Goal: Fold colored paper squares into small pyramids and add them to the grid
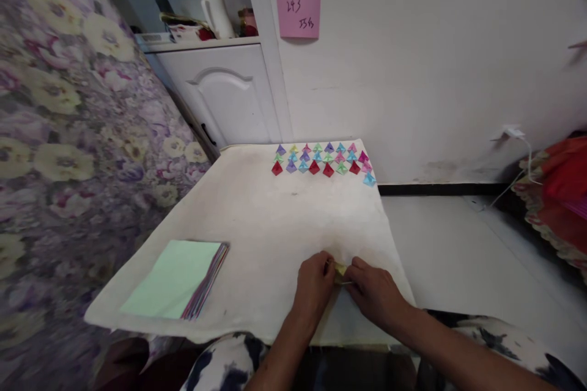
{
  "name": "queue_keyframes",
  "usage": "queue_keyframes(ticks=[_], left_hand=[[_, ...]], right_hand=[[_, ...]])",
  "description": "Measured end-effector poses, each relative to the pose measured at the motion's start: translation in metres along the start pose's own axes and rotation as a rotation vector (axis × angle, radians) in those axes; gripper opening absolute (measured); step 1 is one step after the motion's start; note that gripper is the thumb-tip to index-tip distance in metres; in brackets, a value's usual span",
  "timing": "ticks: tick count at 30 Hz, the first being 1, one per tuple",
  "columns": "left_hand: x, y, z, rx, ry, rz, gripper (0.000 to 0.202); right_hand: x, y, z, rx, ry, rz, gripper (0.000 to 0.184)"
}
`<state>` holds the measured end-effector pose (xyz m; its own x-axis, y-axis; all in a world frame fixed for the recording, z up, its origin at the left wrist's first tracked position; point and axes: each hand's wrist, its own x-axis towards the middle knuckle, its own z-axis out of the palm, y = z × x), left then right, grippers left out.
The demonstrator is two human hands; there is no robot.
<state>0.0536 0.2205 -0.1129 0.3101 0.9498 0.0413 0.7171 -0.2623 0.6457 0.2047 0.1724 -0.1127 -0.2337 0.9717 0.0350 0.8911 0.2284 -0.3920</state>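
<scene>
So the left hand (315,280) and right hand (370,286) are pinching a yellowish paper (340,269) at the table's (257,220) 5 o'clock, half-folded I'd guess. Rows of folded shapes (328,169) look done at 1; stacked sheets (177,278) sit uncreased at 8.

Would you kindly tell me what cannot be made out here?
- Head view: yellow piece, shape partly hidden by left hand and right hand.
- Head view: paper stack, lower sheets covered by the top one.
- Head view: folded pieces, creases too small.
- Head view: red cloth, cut by right edge.
</scene>
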Motion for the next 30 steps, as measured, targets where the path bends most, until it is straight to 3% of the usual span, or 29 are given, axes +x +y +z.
queue_keyframes(ticks=[9, 15, 26, 30], left_hand=[[0.002, 0.001, 0.001, 0.013, -0.002, -0.012, 0.024], [-0.002, 0.0, 0.001, 0.008, -0.01, -0.014, 0.019], [-0.002, -0.002, 0.001, 0.004, -0.028, -0.021, 0.019], [-0.002, -0.001, 0.002, 0.008, -0.028, -0.033, 0.018]], right_hand=[[-0.001, -0.001, -0.004, 0.052, -0.001, 0.011, 0.008], [-0.003, 0.001, -0.011, 0.126, 0.047, 0.035, 0.021], [0.0, 0.001, -0.004, 0.098, 0.023, 0.011, 0.009], [0.0, 0.002, -0.004, 0.125, 0.054, 0.044, 0.015]])
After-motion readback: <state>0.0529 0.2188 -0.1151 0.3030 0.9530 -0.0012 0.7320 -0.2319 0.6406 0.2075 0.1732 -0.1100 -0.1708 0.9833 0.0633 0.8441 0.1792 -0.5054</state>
